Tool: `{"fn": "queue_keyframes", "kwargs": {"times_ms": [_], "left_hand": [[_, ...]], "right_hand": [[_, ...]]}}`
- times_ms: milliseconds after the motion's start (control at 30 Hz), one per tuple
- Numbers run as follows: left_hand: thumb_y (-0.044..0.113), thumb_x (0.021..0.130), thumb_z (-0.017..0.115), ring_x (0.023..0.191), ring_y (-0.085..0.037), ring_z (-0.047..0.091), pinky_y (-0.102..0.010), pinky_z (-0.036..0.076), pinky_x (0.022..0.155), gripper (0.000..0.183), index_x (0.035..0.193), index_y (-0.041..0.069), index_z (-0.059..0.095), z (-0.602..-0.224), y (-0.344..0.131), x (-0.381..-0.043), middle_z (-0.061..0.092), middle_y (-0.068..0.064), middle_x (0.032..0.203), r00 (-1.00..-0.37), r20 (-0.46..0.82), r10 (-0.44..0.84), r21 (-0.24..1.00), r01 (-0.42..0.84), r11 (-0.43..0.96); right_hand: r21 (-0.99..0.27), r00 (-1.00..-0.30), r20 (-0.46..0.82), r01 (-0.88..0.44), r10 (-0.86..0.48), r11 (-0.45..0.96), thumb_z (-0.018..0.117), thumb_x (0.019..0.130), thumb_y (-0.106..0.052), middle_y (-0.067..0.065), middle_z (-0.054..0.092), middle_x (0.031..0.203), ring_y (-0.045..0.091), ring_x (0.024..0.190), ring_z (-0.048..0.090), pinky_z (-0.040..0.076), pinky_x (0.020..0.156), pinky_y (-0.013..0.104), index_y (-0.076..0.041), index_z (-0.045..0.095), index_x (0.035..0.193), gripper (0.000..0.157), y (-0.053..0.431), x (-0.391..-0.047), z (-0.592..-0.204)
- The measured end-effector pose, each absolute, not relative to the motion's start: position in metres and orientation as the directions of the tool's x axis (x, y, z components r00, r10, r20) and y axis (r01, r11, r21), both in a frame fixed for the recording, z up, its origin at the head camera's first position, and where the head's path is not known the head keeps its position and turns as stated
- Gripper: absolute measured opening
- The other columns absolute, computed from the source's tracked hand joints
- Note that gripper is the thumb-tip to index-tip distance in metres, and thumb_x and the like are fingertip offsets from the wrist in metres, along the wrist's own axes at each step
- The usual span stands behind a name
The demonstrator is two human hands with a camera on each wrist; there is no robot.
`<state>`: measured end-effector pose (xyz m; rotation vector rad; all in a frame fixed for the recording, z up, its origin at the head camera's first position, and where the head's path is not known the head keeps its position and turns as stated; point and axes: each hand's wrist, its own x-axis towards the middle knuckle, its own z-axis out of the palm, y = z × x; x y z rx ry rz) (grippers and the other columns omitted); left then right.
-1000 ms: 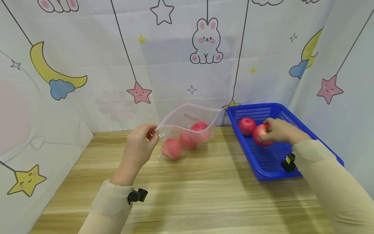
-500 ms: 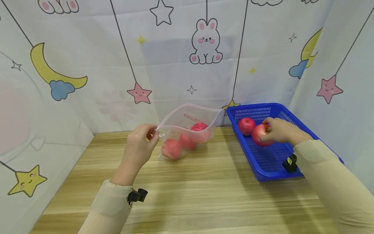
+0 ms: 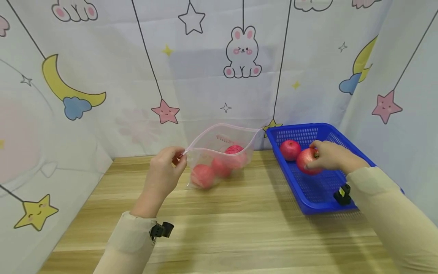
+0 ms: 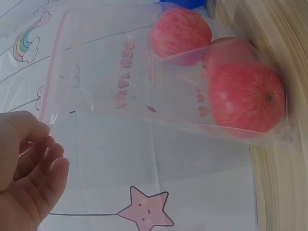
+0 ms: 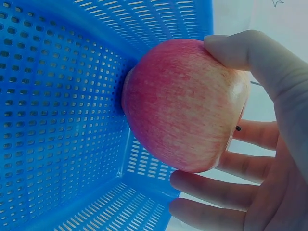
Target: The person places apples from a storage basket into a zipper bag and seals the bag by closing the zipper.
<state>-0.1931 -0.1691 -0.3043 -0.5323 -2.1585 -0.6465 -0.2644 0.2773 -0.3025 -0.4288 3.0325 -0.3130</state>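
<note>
My left hand pinches the left corner of a clear zip bag with a pink zip edge, its mouth gaping. Inside the bag, low down by the table, lie three red apples. Over on the right, my right hand grips a red apple within the blue basket, thumb on one side and fingers on the other. Another apple sits beside it, near the basket's back left corner; in the right wrist view it is mostly hidden behind the held one.
The wooden table carries the bag at its back middle and the basket at its right. Behind them hangs a white printed curtain that meets the table's back edge. A small black camera is strapped to each wrist.
The head view has tilted slightly, so everything sits a little lower in it. Both hands keep their holds on the bag and the apple, with hardly any movement.
</note>
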Motion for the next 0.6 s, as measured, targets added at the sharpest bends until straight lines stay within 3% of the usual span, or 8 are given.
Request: {"fn": "queue_keyframes", "kwargs": {"times_ms": [267,600], "left_hand": [[0.000,0.081,0.068,0.068,-0.021,0.060,-0.031,0.050,0.055,0.011,0.092,-0.002,0.066,-0.3045,-0.1696,-0.1907,0.064,-0.013,0.080,-0.615,0.776,0.141,0.287,0.544,0.789],[0.000,0.081,0.068,0.067,-0.022,0.060,-0.032,0.051,0.055,0.011,0.091,-0.003,0.066,-0.3038,-0.1709,-0.1928,0.065,-0.014,0.079,-0.600,0.788,0.140,0.276,0.548,0.790]], "right_hand": [[-0.230,-0.960,-0.030,-0.266,-0.280,0.936,0.074,0.073,-0.042,0.019,0.063,0.101,0.030,0.090,0.057,0.052,0.075,0.047,0.009,0.049,0.123,0.075,0.2792,-0.2622,-0.3043],[-0.230,-0.953,0.000,-0.295,-0.303,0.927,0.075,0.073,-0.042,0.024,0.059,0.108,0.032,0.094,0.056,0.051,0.077,0.048,0.008,0.049,0.125,0.077,0.2750,-0.2602,-0.2996]]}}
